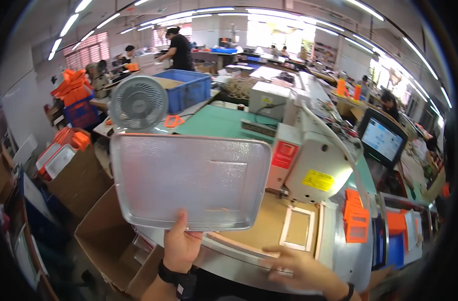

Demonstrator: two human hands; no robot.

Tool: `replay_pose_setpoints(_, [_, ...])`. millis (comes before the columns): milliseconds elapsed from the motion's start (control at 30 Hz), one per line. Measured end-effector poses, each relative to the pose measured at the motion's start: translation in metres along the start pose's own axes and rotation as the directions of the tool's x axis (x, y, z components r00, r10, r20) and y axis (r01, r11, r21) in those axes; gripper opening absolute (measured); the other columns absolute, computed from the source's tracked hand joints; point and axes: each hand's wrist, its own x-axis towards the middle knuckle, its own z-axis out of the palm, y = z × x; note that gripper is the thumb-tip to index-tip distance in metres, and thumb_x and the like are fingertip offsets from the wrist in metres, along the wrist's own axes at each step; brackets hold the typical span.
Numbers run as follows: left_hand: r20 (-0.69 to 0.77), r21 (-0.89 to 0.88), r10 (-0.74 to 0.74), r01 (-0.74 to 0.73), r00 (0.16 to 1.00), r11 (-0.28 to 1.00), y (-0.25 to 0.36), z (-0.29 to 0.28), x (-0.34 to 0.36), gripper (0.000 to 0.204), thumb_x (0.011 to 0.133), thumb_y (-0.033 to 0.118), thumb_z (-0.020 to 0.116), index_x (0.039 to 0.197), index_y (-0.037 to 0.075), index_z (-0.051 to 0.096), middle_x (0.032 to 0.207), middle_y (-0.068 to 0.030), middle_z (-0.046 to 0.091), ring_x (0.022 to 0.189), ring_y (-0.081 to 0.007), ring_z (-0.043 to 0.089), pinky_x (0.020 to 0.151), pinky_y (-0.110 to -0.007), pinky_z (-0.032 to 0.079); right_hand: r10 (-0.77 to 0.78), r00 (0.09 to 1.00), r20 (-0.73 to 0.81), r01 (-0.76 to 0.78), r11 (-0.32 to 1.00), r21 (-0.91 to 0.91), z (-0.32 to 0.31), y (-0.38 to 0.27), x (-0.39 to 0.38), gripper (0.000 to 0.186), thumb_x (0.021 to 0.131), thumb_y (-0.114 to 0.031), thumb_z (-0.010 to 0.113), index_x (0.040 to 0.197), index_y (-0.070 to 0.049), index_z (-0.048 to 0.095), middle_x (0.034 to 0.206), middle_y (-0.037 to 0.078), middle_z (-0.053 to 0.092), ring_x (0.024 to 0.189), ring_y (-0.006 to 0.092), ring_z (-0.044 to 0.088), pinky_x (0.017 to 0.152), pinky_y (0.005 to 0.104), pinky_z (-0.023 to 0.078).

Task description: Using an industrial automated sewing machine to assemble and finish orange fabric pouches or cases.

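In the centre of the frame, a shallow pale tray (pixel 188 180) is held up by the left hand (pixel 182 249), the thumb laid over its lower edge. At lower right of centre, the right hand (pixel 304 269) is blurred, so whether the worktop is touched cannot be told. A round fan (pixel 138 104) is seen at upper left, a lit monitor (pixel 383 136) at right.

A fan (pixel 139 104) stands beside a blue crate (pixel 194 93), with a pale tangle (pixel 239 88), perhaps cord, to the right. Farther back is a person (pixel 180 54) in black. An open carton (pixel 101 223) sits lower left.
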Motion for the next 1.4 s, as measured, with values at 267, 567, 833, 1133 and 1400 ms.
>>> replay_pose_setpoints(267, [-0.174, -0.014, -0.011, 0.008, 0.985, 1.000, 0.018, -0.008, 0.016, 0.026, 0.100, 0.014, 0.059, 0.123, 0.003, 0.055, 0.113, -0.0097, 0.064, 0.104, -0.0212, 0.064, 0.090, -0.039, 0.054, 0.091, 0.983, -0.157, -0.119, 0.976, -0.182, 0.001, -0.013, -0.043, 0.034, 0.082, 0.003, 0.064, 0.116, 0.000, 0.066, 0.124, 0.019, 0.062, 0.095, 0.0298, 0.065, 0.083, 0.0363, 0.052])
replay_pose_setpoints(567, [0.372, -0.674, -0.303, 0.479, 0.878, 0.563, 0.066, -0.053, 0.056, 0.058, 0.102, 0.020, 0.050, 0.143, -0.015, 0.028, 0.078, -0.0071, 0.054, 0.053, -0.0143, 0.056, 0.049, -0.023, 0.048, 0.193, 0.927, -0.322, -0.236, 0.966, -0.102, 0.015, 0.003, -0.068, 0.023, 0.091, 0.002, 0.059, 0.112, 0.002, 0.067, 0.118, 0.019, 0.065, 0.098, 0.0310, 0.065, 0.087, 0.0359, 0.051])
replay_pose_setpoints(833, [0.512, -0.692, -0.182, 0.529, 0.839, 0.492, 0.072, -0.057, 0.055, 0.066, 0.106, 0.015, 0.038, 0.151, -0.011, -0.001, 0.070, -0.0156, 0.055, 0.042, -0.0177, 0.057, 0.035, -0.024, 0.043, 0.117, 0.898, -0.424, -0.237, 0.941, -0.243, 0.031, 0.009, -0.063, 0.016, 0.093, 0.000, 0.059, 0.104, 0.005, 0.069, 0.111, 0.020, 0.067, 0.103, 0.0351, 0.065, 0.092, 0.0406, 0.050])
replay_pose_setpoints(1133, [0.669, -0.627, -0.117, 0.642, 0.734, 0.441, 0.068, -0.070, 0.062, 0.067, 0.107, 0.015, 0.037, 0.153, -0.007, -0.007, 0.070, -0.0189, 0.055, 0.043, -0.0205, 0.059, 0.036, -0.024, 0.045, 0.084, 0.866, -0.493, -0.227, 0.944, -0.239, 0.046, 0.015, -0.068, 0.015, 0.094, -0.001, 0.059, 0.103, 0.005, 0.069, 0.111, 0.020, 0.067, 0.103, 0.0350, 0.065, 0.093, 0.0405, 0.050])
replay_pose_setpoints(1400, [0.656, -0.679, -0.086, 0.636, 0.750, 0.368, 0.065, -0.071, 0.060, 0.066, 0.108, 0.014, 0.036, 0.154, -0.006, -0.006, 0.069, -0.0180, 0.054, 0.045, -0.0203, 0.060, 0.037, -0.026, 0.046, 0.076, 0.873, -0.482, -0.226, 0.938, -0.261, 0.048, 0.018, -0.069, 0.016, 0.094, -0.003, 0.058, 0.103, 0.005, 0.069, 0.112, 0.020, 0.067, 0.104, 0.0349, 0.064, 0.093, 0.0403, 0.050])
